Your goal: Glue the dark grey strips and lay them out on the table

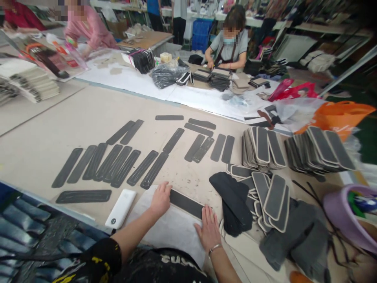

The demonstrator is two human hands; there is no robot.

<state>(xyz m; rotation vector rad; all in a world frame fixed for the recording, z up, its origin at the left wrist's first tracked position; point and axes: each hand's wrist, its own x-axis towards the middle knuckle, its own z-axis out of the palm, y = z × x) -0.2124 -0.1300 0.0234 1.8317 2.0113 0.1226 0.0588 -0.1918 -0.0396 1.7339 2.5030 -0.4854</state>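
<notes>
A dark grey strip with a pale edge (187,203) lies in front of me on a white sheet (147,228). At its left end my left hand (160,201) rests, fingers extended and touching the end; its thumb is hard to see. Across the right end lies my right hand (209,228), flat, thumb apart from the fingers. A white power bank (120,208) sits left of the sheet. Right of my right hand is a pile of black rounded pieces (234,202). Pale-edged grey pieces (275,196) overlap loosely beyond it.
Many dark glossy strips (118,163) are spread over the beige table (59,122). Stacks of edged pieces (262,147) stand at the right, near a purple bucket (344,212). Across the table, a person (229,43) handles stacked pieces. An orange bag (338,118) lies at the far right.
</notes>
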